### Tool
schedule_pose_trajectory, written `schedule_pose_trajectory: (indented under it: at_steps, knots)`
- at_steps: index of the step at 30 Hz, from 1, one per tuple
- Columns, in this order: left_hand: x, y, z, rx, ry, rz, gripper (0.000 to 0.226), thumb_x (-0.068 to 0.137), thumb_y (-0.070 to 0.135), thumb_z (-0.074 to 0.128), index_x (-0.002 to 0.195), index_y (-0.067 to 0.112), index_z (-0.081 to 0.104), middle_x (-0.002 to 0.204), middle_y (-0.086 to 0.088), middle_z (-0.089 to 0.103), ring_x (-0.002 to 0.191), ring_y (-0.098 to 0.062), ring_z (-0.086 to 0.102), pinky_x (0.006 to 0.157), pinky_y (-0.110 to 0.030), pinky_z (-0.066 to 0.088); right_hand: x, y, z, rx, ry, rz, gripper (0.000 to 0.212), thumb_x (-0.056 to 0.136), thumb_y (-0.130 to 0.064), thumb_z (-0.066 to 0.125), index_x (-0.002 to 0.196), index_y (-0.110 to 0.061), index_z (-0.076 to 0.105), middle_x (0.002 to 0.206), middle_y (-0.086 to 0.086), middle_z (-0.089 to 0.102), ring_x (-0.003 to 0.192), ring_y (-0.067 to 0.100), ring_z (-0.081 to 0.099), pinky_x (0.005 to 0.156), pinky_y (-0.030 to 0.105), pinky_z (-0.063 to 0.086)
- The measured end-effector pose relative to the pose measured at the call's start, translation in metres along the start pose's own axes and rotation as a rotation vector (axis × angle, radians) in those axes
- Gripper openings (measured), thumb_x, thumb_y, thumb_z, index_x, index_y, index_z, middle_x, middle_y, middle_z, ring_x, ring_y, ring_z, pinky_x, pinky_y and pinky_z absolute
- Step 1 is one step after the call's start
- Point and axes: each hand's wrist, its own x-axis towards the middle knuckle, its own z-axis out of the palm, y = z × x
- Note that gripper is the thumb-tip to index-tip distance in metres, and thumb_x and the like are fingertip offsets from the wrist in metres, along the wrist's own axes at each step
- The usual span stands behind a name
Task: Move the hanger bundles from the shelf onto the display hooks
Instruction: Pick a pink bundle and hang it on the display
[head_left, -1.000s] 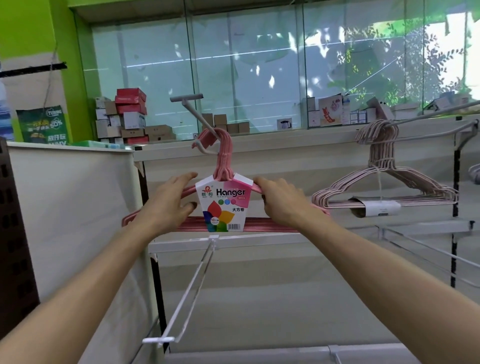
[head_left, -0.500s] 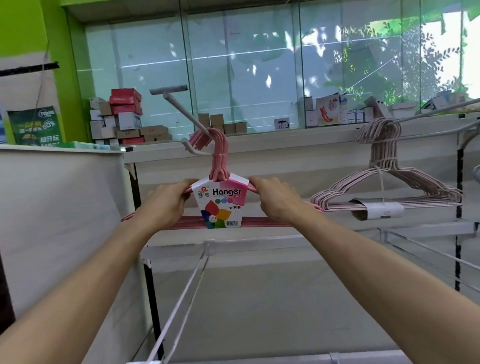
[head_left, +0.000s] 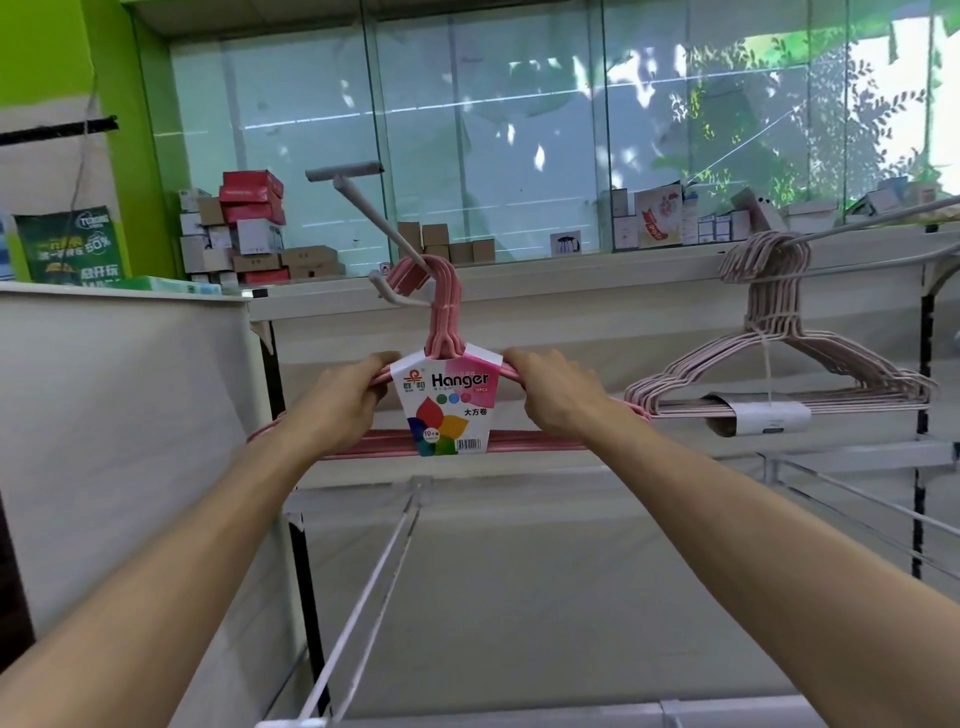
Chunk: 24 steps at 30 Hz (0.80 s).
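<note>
Both hands, left hand and right hand, grip the pink hanger bundle by its sloped shoulders, a light, stiff, probably slick bunch.

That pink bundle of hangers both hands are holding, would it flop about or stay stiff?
The pink hanger bundle probably stays fairly stiff: a paper label binds it. Thin frames suggest it is light. Hanging on the display hook, it would likely swing if pushed.

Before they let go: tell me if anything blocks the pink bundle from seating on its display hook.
Nothing visible does. The pink hanger bundle, gripped by left hand and right hand, already has its hooks looped over the display hook.
</note>
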Motion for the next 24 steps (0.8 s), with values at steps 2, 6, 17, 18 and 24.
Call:
schedule_pose_trajectory:
  at_steps: [2,6,17,18,24]
  knots:
    - [-0.005,0.001,-0.003,-0.088,0.025,0.001,0.051,0.102,0.012,0.051,0.151,0.022,0.039,0.140,-0.009,0.058,0.123,-0.024,0.057,0.097,-0.037,0.050,-0.002,0.000,-0.001,0.001,-0.003,0.005,0.055,0.093,0.001,0.048,0.140,-0.028,0.044,0.110,0.008,0.063,0.094,0.031,0.060,0.076,0.044,0.050]
    - [-0.023,0.012,-0.009,-0.238,0.081,0.044,0.052,0.099,0.010,0.057,0.148,0.015,0.043,0.146,-0.008,0.053,0.135,-0.023,0.050,0.109,-0.041,0.045,-0.011,0.000,-0.008,0.032,0.008,0.018,0.042,0.094,-0.009,0.053,0.132,-0.025,0.049,0.109,0.007,0.065,0.092,0.030,0.061,0.078,0.045,0.053]
    - [-0.082,0.045,-0.016,-0.359,0.209,0.286,0.037,0.098,0.013,0.059,0.135,0.016,0.055,0.131,0.002,0.057,0.114,-0.004,0.053,0.080,0.001,0.045,-0.075,0.003,-0.041,0.061,0.088,0.021,0.046,0.094,-0.035,0.060,0.137,-0.023,0.050,0.127,0.001,0.066,0.109,0.025,0.062,0.091,0.049,0.054]
    - [-0.087,0.049,-0.016,-0.376,0.222,0.312,0.035,0.097,0.014,0.060,0.132,0.019,0.057,0.128,0.005,0.059,0.112,-0.003,0.055,0.087,-0.008,0.050,-0.082,0.004,-0.044,0.062,0.108,0.022,0.045,0.093,-0.035,0.061,0.135,-0.023,0.052,0.126,0.001,0.066,0.111,0.024,0.062,0.092,0.048,0.054]
    - [-0.118,0.075,-0.020,-0.524,0.178,0.364,0.025,0.096,0.019,0.062,0.118,0.030,0.061,0.113,0.019,0.064,0.104,0.001,0.062,0.088,-0.022,0.056,-0.135,0.017,-0.057,0.030,0.163,0.033,0.038,0.094,-0.036,0.062,0.130,-0.023,0.058,0.119,-0.006,0.067,0.107,0.017,0.062,0.082,0.034,0.050]
